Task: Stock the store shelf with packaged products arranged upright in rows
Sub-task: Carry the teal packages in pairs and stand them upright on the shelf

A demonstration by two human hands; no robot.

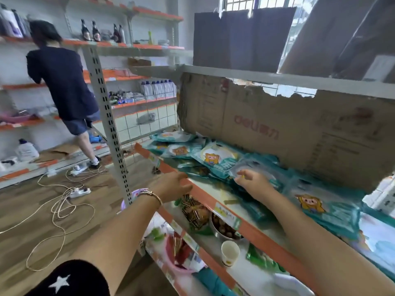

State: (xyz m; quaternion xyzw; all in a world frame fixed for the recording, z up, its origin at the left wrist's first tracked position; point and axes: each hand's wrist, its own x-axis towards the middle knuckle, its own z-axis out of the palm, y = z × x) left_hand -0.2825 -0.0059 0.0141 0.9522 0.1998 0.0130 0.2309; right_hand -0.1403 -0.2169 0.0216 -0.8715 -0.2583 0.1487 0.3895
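Teal cartoon-print packets [215,159]: heaped flat on shelf [213,190] | soft, light, slippery film; pinch the sealed top edge | right hand [252,180]: curled onto one, pinch unclear | left hand [171,185]: fingers spread on orange edge strip [256,233]

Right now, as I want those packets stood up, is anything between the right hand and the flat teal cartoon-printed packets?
Nothing visible: the right hand is over the teal cartoon-printed plastic packets lying flat on the orange-edged shelf.

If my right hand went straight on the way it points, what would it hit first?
Probably the teal packets lying flat just ahead of your right hand; the fingertips may already touch one, depth is unclear.
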